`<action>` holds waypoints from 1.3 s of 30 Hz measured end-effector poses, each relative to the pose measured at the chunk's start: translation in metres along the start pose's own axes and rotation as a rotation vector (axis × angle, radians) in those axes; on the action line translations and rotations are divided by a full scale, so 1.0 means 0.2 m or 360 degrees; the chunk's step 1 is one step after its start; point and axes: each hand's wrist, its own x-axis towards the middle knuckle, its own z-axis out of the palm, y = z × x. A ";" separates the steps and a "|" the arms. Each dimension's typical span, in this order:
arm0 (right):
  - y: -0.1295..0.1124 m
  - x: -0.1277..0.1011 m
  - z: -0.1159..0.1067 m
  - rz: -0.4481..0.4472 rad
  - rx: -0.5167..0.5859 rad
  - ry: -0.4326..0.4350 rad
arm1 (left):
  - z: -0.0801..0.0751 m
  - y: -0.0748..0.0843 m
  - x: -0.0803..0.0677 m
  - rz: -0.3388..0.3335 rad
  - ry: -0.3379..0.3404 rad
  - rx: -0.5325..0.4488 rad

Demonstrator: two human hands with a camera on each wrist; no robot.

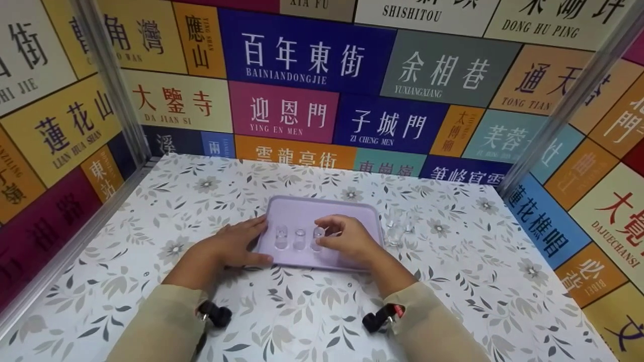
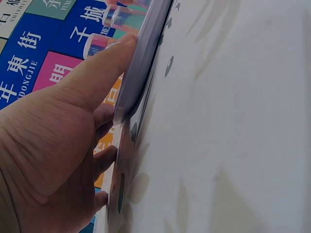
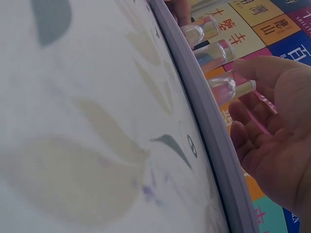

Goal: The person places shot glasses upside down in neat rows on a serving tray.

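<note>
A pale purple tray (image 1: 322, 205) lies on the table, with three small clear glasses in a row on it. The left glass (image 1: 281, 239) and the middle glass (image 1: 300, 240) stand upright and apart. My right hand (image 1: 349, 239) reaches over the tray's right side and pinches the right-hand glass (image 3: 223, 89) near its top with thumb and fingers. That glass stands upright on the tray. At the tray's left edge rests my left hand (image 1: 229, 244), fingers fairly straight, the thumb touching the near left corner in the left wrist view.
More clear glassware (image 1: 396, 234) stands just right of the tray, hard to make out against the print. The table (image 1: 302, 322) has a leaf-and-flower cover. Behind it rises a wall (image 1: 307, 55) of coloured panels with lettering, with clear side panels at left and right.
</note>
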 end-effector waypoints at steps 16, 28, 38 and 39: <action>-0.02 -0.04 -0.24 -0.0006 0.0063 0.0217 | 0.01 -0.01 0.02 0.0004 0.0002 0.0004; 0.10 -0.17 -0.54 0.0155 0.0081 0.0415 | 0.00 -0.01 0.01 -0.0046 -0.0015 -0.0033; 0.17 -0.28 -0.71 0.0208 0.0061 0.0508 | 0.00 -0.01 0.01 -0.0040 -0.0006 -0.0023; 0.18 -0.29 -0.72 0.0223 0.0061 0.0513 | 0.00 -0.01 0.01 -0.0039 -0.0006 -0.0023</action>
